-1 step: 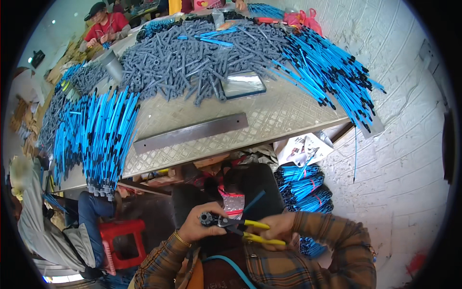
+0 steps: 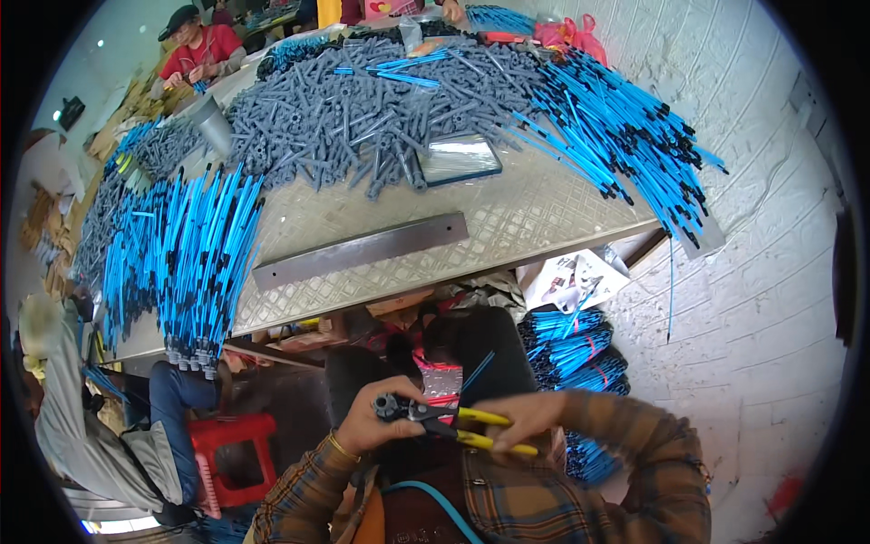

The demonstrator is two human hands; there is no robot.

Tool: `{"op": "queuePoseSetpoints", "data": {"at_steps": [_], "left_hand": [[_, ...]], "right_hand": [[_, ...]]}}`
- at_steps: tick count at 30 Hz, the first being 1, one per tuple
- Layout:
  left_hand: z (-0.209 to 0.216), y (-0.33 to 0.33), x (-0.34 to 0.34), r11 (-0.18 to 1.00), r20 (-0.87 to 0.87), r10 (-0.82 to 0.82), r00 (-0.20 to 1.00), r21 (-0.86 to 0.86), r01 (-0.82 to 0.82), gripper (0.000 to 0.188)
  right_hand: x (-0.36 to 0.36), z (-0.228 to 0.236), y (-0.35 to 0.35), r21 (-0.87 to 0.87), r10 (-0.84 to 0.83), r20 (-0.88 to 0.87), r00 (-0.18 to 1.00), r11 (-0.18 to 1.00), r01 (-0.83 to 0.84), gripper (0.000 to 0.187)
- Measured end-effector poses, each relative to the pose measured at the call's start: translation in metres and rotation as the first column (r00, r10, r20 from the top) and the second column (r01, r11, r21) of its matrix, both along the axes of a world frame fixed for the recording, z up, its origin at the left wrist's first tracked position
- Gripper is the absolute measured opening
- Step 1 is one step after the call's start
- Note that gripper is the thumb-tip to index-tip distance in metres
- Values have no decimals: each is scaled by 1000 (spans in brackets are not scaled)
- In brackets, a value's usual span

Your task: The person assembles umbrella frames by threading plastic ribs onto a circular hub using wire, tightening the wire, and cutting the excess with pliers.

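My left hand [image 2: 370, 424] is closed around a dark grey plastic fitting [image 2: 388, 407] with a round hollow end, held over my lap. My right hand [image 2: 526, 419] grips pliers with yellow handles [image 2: 485, 417]. The handles stand apart, and the metal jaws lie against the grey fitting beside my left thumb. Whether the jaws bite on it cannot be made out. A thin blue tube [image 2: 478, 371] slants up just beyond the pliers; its lower end is hidden. Part of my right hand is blurred.
On the table [image 2: 381, 213] lie a heap of grey plastic parts [image 2: 308, 118], blue tubes at left [image 2: 204, 254] and right [image 2: 625, 136], a metal bar [image 2: 362, 249] and a flat box [image 2: 460, 160]. Blue bundles [image 2: 580, 354] and a red stool [image 2: 234, 458] stand below. Another person [image 2: 204, 54] sits far left.
My right hand and the pliers have shifted slightly upward. The blue tube beyond them now looks thinner and split in two lines. My left hand has barely moved.
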State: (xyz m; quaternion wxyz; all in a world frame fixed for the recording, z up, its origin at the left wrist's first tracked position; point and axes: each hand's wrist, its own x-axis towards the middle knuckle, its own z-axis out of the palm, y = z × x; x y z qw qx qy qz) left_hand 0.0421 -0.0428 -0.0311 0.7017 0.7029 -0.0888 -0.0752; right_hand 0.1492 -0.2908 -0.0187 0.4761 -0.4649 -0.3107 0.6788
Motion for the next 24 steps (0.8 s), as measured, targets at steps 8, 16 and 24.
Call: {"op": "queuePoseSetpoints", "data": {"at_steps": [8,16,24], "left_hand": [[8,-5,21,1000,-40,27,999,-13,-28,45],[4,-3,21,992,-130,95,987,-73,-105,46],[2,0,29,990,-185,19,983,-132,-43,48]], "right_hand": [[29,6,-9,-244,88,-513,854,939,-243,59],[6,-9,-11,-124,-2,-563,826,989,-82,64],[35,31,-6,-78,51,296,954,996,-29,70]]}}
